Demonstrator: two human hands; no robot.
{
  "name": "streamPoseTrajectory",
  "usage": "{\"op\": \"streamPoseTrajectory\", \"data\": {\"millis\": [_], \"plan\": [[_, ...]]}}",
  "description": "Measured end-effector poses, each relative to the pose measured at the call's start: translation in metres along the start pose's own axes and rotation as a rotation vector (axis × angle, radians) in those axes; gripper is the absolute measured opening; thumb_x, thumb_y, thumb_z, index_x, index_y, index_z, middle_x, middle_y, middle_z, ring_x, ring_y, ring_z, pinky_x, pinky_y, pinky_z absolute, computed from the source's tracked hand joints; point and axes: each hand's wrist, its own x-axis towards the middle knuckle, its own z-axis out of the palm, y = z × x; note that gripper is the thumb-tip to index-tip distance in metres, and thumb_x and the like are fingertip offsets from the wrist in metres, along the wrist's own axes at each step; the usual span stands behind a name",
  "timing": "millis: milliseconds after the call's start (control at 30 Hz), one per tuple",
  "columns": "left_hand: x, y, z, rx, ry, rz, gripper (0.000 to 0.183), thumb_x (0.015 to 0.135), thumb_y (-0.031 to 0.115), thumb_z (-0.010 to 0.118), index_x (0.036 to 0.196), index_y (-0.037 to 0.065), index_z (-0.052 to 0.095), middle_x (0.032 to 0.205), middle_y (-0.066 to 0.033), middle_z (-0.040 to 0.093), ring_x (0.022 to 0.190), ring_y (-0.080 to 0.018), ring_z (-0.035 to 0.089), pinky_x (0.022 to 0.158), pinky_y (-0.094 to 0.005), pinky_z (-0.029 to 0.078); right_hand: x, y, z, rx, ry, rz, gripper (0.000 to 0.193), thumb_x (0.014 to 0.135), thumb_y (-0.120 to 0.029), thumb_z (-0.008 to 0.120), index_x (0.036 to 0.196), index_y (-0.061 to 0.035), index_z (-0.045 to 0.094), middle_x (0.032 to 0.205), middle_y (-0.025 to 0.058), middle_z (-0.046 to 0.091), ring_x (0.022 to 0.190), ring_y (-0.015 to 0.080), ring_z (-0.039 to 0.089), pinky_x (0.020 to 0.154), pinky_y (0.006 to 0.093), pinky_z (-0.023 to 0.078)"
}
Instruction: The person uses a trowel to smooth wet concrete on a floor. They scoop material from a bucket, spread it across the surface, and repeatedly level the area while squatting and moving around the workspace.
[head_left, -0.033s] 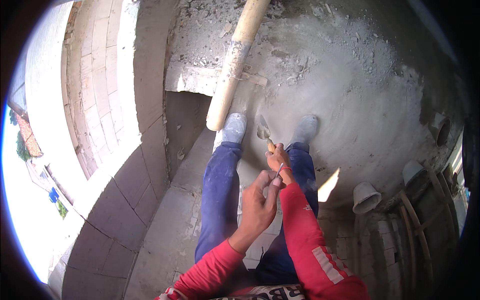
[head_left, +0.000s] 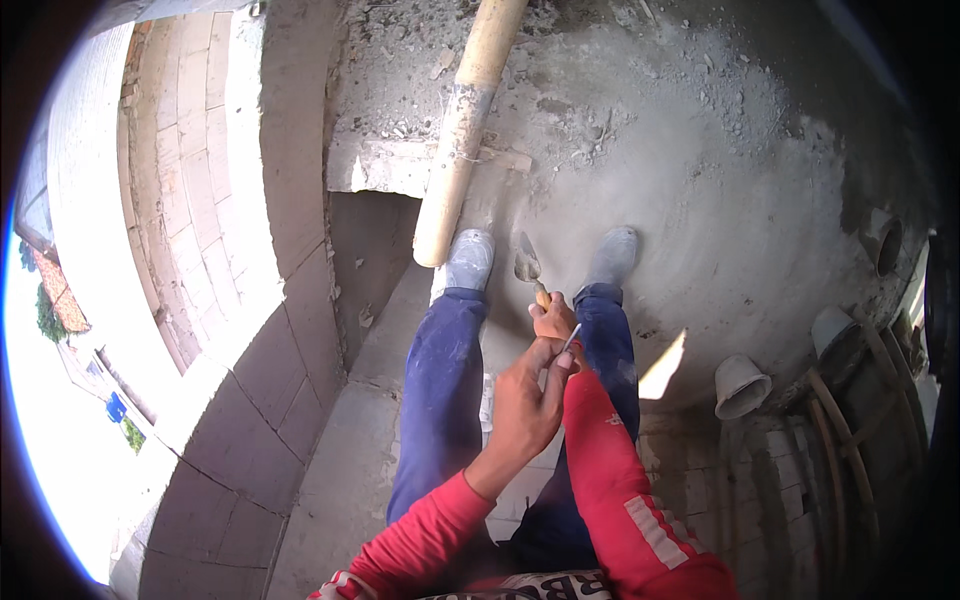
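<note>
My right hand (head_left: 556, 318) is closed round the wooden handle of a small trowel (head_left: 527, 262). Its grey blade points away from me, above the floor between my shoes. Nearer to me, my left hand (head_left: 530, 395) pinches a thin grey metal piece (head_left: 571, 338) between thumb and fingers; it looks like a nail, but part of it is hidden in the grip. From this angle the left fingertips overlap the right wrist, and I cannot tell whether they touch.
A long pale pipe or pole (head_left: 455, 160) lies beside my left shoe (head_left: 470, 260), over a dark opening (head_left: 375, 235) in the floor. A block wall (head_left: 255, 400) runs along the left. Rubble (head_left: 600, 130) lies ahead; a white bucket (head_left: 741, 388) and curved wooden strips (head_left: 838, 430) are at right.
My left hand has shifted slightly right and its metal piece now leans further right. The trowel stays in my right hand, nearly in the same place.
</note>
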Motion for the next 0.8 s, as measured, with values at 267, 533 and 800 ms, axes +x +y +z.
{"op": "streamPoseTrajectory", "data": {"millis": [267, 533, 800], "plan": [[0.03, -0.076, -0.006, 0.406, -0.497, 0.33, 0.01, 0.089, 0.006, 0.061, 0.096, 0.002, 0.056, 0.082, -0.0167, 0.064, 0.084, -0.0359, 0.066, 0.075, -0.0473, 0.052, 0.035, 0.029, 0.119, 0.068, 0.033, -0.013, 0.045, 0.092, -0.048, 0.065, 0.119, -0.0123, 0.061, 0.112, 0.0205, 0.071, 0.105, 0.0439, 0.067, 0.089, 0.0523, 0.053], [0.024, -0.083, -0.007, 0.412, -0.555, 0.297, 0.009, 0.09, 0.005, 0.062, 0.098, 0.002, 0.057, 0.082, -0.0162, 0.062, 0.083, -0.037, 0.065, 0.074, -0.0473, 0.052, 0.148, 0.107, -0.029, -0.056, 0.142, -0.278, 0.049, 0.094, -0.043, 0.066, 0.131, -0.0101, 0.064, 0.123, 0.0198, 0.069, 0.117, 0.0367, 0.064, 0.099, 0.0439, 0.05], [0.034, -0.09, 0.002, 0.308, -0.358, 0.229, 0.006, 0.093, 0.002, 0.062, 0.096, -0.001, 0.058, 0.086, -0.0188, 0.065, 0.08, -0.0389, 0.066, 0.069, -0.0454, 0.051, 0.099, 0.049, -0.004, 0.118, 0.055, -0.375, 0.039, 0.096, -0.042, 0.061, 0.11, -0.0049, 0.061, 0.099, 0.0238, 0.069, 0.096, 0.0451, 0.066, 0.081, 0.0501, 0.051]]}}
